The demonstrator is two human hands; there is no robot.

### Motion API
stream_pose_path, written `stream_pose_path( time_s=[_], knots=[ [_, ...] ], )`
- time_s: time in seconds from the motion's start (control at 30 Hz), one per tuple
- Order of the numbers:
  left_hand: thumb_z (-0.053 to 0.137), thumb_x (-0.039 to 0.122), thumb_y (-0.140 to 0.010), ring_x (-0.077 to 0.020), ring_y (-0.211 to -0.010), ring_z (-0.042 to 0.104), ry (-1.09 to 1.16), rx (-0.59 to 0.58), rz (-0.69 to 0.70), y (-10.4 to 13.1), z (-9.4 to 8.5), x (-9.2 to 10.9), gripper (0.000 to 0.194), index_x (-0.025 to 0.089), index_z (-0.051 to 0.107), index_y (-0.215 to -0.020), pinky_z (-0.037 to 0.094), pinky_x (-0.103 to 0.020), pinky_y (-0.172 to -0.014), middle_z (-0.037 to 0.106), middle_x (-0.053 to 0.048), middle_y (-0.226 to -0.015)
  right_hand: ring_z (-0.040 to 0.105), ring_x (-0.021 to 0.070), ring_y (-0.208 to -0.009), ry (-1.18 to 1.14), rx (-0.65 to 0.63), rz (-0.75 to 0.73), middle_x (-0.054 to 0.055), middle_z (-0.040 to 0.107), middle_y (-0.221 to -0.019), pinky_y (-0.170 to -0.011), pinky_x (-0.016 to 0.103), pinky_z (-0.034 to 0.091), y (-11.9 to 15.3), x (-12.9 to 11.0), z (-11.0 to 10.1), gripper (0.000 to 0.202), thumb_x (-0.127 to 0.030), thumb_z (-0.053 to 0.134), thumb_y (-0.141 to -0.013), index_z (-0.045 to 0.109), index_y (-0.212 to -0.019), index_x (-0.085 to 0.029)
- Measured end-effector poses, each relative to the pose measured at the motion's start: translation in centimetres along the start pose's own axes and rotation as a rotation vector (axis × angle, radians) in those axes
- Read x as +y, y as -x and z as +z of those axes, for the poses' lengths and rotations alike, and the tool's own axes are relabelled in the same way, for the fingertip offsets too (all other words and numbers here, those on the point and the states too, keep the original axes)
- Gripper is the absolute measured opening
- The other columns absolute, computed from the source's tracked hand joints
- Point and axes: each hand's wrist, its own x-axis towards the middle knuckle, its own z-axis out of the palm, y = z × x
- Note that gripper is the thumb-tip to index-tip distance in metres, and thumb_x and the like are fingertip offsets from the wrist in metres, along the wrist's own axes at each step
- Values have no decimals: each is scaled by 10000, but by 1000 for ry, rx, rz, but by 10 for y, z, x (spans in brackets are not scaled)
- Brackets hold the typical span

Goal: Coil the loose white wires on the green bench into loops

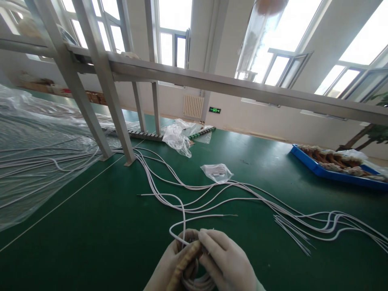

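At the near edge of the green counter (100,242) I see my left hand (174,262) and right hand (226,260) pressed together, both closed on a coil (197,283) of white wire. Its free loop (178,226) rises just beyond them; more wires (273,204) trail right, a small bag (216,171) farther off.

A wide green work table (91,234) fills the lower view, with a thin pale line running diagonally across its left part. Long white wires (188,188) snake over its middle and fan out to the right, their loose ends (292,234) splayed near the right side. A small clear packet (217,171) lies among them. Farther back sits a crumpled clear plastic bag (177,139) — beside it, a grey metal frame's legs (119,129) stand on the surface. A large sheet of clear plastic (33,161) covers the left side, over more wires. At far right rests a blue tray (333,171) holding brownish parts.
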Motion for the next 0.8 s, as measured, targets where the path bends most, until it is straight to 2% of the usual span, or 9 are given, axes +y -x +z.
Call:
stream_pose_path(
  time_s=[0.07, 0.2, 0.27, 0.37, 0.43, 0.53, 0.7, 0.8],
  knots=[
    [897, 491, -707, -165, -663, 605, 5, 14, 18, -6, -8, -7, 429, 203, 716, -968, 533, -351, -817, 671, -14, -772, 722, 305, -1079, -69, 42, -36, 49, 717, -1291, -914, 456, 654, -2, -2, 0, 367, -257, 552, -1007, 648, -1356, -318],
    [978, 449, -591, -175, -753, 599, -52, 1, 171, -5, -20, -17, 553, 226, 736, -1036, 495, -304, -750, 685, -38, -885, 715, 255, -1056, -286, 76, 43, 28, 728, -1228, -897, 372, 643, -6, -7, 0, 332, -244, 507, -1032, 701, -1287, -329],
    [968, 430, -621, -165, -734, 576, -78, -14, 159, -5, -20, -18, 546, 206, 733, -1059, 481, -303, -743, 651, -19, -834, 720, 242, -1018, -372, 65, 110, 30, 733, -1179, -867, 343, 643, -9, -9, 0, 299, -245, 516, -1029, 739, -1217, -315],
    [906, 440, -722, -137, -654, 559, 28, -10, 80, -12, -16, -21, 455, 175, 703, -1031, 437, -282, -655, 649, -1, -770, 725, 238, -981, -433, 64, 153, 53, 739, -1121, -835, 319, 639, -14, -11, -2, 273, -254, 524, -1025, 772, -1136, -269],
    [926, 386, -705, -134, -627, 576, 114, -22, 70, -20, -14, -25, 425, 165, 690, -980, 421, -277, -624, 677, 1, -748, 729, 243, -960, -442, 68, 156, 70, 745, -1084, -826, 317, 636, -17, -11, -4, 270, -282, 528, -1027, 782, -1111, -245],
    [972, 263, -631, -184, -746, 661, 163, -30, 101, -28, -14, -30, 416, 148, 695, -918, 479, -304, -708, 709, -12, -770, 734, 252, -935, -438, 45, 171, 83, 750, -1050, -823, 329, 633, -21, -12, -6, 290, -337, 527, -1030, 795, -1080, -237],
    [934, 237, -694, -183, -781, 679, 194, 7, 85, -27, -22, -32, 364, 142, 693, -950, 496, -305, -728, 726, -19, -813, 727, 261, -908, -431, -7, 235, 83, 743, -1011, -791, 365, 633, -27, -12, -8, 296, -346, 528, -1017, 805, -1030, -241],
    [902, 259, -733, -182, -758, 670, 206, 6, 58, -20, -21, -29, 366, 157, 657, -985, 487, -318, -708, 723, -26, -848, 711, 272, -956, -476, 30, 260, 78, 715, -1075, -843, 407, 624, -29, -10, -10, 267, -307, 568, -975, 769, -1143, -251]
  ],
)
